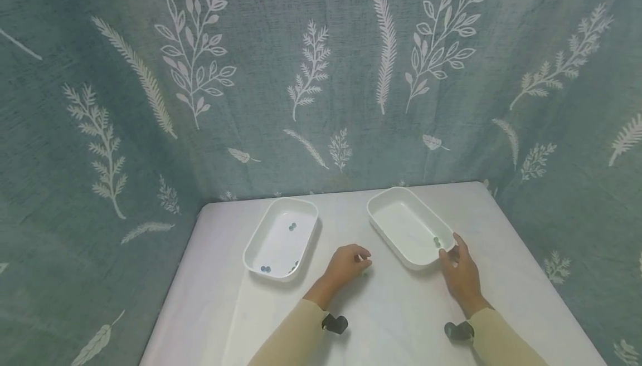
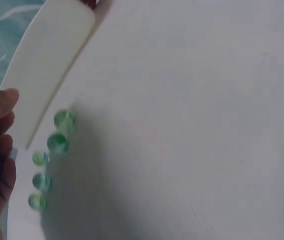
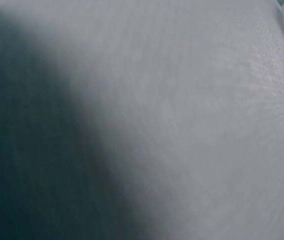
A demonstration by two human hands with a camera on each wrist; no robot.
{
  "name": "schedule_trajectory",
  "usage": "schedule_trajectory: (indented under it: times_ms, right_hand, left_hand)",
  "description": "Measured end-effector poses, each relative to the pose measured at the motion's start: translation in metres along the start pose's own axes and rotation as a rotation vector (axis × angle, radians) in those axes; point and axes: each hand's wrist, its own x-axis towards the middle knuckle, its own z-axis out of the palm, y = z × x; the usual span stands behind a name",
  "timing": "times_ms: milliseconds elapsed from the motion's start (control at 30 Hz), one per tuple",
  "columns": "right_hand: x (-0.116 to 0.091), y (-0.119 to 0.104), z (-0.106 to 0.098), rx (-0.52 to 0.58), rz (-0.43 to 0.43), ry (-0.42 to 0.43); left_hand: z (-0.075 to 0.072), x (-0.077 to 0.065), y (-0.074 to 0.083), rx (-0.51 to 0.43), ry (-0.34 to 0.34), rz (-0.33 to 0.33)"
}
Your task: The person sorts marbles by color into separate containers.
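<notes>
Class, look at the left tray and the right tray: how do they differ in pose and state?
The left tray angles its far end rightward in the head view; the right tray angles its far end leftward.
The left tray has marbles in three spots; the right tray shows some only near one corner.
No hand touches the left tray; the right hand touches the right tray.
Both are whitish, rectangular and round-cornered.

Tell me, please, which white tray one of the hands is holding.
The white tray on the right in the head view: the right hand grips the rim at its right end. Neither hand touches the white tray on the left.
</notes>
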Motion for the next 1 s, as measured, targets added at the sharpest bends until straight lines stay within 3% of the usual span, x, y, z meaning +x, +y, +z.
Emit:
schedule_trajectory:
  times_ms: [233,533,800,1000]
  right_hand:
    - [0.0,-0.002,-0.002,0.006,-0.023,0.012]
    - [-0.002,-0.001,-0.003,0.003,-0.027,0.01]
    - [-0.003,-0.002,-0.002,0.005,-0.015,0.011]
    - [-0.003,-0.001,-0.001,0.004,-0.014,0.012]
  left_hand:
    - [-0.007,-0.013,-0.016,-0.03,0.037,-0.03]
    - [-0.013,-0.027,-0.03,-0.003,0.048,-0.052]
    - [-0.017,-0.033,-0.042,-0.005,0.017,-0.105]
    - [-0.016,-0.034,-0.048,0.013,0.023,-0.096]
